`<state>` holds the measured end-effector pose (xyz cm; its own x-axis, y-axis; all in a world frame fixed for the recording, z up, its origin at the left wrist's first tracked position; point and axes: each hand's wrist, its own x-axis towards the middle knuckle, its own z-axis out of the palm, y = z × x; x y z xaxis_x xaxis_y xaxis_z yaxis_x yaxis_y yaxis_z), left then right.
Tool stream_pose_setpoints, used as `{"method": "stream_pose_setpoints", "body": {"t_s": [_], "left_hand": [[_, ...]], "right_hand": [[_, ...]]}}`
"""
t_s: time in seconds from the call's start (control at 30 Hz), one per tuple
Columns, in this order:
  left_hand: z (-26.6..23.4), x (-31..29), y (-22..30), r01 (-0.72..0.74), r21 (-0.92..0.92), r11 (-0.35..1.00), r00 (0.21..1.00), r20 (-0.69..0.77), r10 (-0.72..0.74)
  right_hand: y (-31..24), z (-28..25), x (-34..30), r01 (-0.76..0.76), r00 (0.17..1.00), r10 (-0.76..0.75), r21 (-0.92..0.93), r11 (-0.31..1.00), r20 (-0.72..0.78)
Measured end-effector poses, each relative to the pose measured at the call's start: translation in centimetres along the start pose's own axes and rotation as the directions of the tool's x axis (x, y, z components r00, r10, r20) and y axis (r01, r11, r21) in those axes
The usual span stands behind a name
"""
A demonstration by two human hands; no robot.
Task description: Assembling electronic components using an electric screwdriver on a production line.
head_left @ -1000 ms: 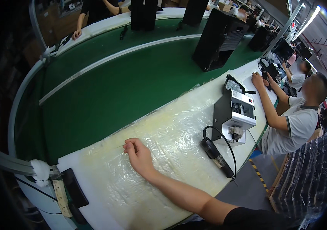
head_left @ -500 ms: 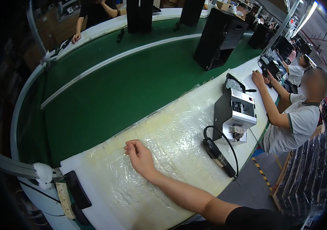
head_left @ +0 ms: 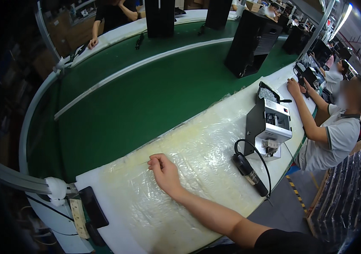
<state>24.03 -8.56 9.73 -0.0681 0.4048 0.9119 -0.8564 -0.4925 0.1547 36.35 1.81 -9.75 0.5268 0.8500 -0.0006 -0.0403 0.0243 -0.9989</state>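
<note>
My right hand [head_left: 165, 172] rests on the plastic-covered white bench top [head_left: 206, 139], its forearm coming in from the lower right. The fingers are loosely curled with the thumb laid against them, and no object shows in them. To the right of it lies a black electric screwdriver [head_left: 248, 172] with a looped cable. Behind that stands a black and silver screw feeder [head_left: 269, 127], with a black tray of small screws [head_left: 267, 94] at its far side. My left hand is out of view.
A green conveyor [head_left: 146, 106] runs beyond the bench, carrying tall black cabinets [head_left: 248, 46]. A black phone-like slab [head_left: 93, 207] and a power strip [head_left: 79, 218] lie at the left end. A co-worker [head_left: 337, 127] sits at the right; another person [head_left: 110, 19] is across the conveyor.
The whole view has shifted slightly, so everything sits a little further right in the picture. My right hand keeps the same pose and place on the bench.
</note>
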Motion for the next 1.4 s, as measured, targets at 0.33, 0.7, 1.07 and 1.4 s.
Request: {"method": "stream_pose_setpoints", "body": {"t_s": [0.33, 0.7, 1.07, 1.4], "left_hand": [[2.9, 1.1, -1.8, -0.018, -0.023, 1.0, 0.961, -0.276, 0.011], [2.4, 0.9, -0.4, 0.026, -0.232, 0.972, 0.981, -0.18, -0.069], [0.6, 1.3, -0.9, 0.006, -0.136, 0.991, 1.0, 0.018, -0.004], [2.5, -0.3, 0.2, 0.019, -0.003, 1.0, 0.973, -0.232, -0.019]], "right_hand": [[0.5, -0.1, 0.1, 0.013, 1.0, -0.013, 0.013, 1.0, -0.004], [0.3, -0.4, 0.1, -0.001, 1.0, 0.001, 0.001, 1.0, -0.008], [0.4, -0.1, 0.0, -0.004, 1.0, 0.003, 0.016, 1.0, 0.004], [-0.2, 0.0, 0.0, -0.008, 1.0, 0.008, -0.007, 1.0, 0.0]]}}
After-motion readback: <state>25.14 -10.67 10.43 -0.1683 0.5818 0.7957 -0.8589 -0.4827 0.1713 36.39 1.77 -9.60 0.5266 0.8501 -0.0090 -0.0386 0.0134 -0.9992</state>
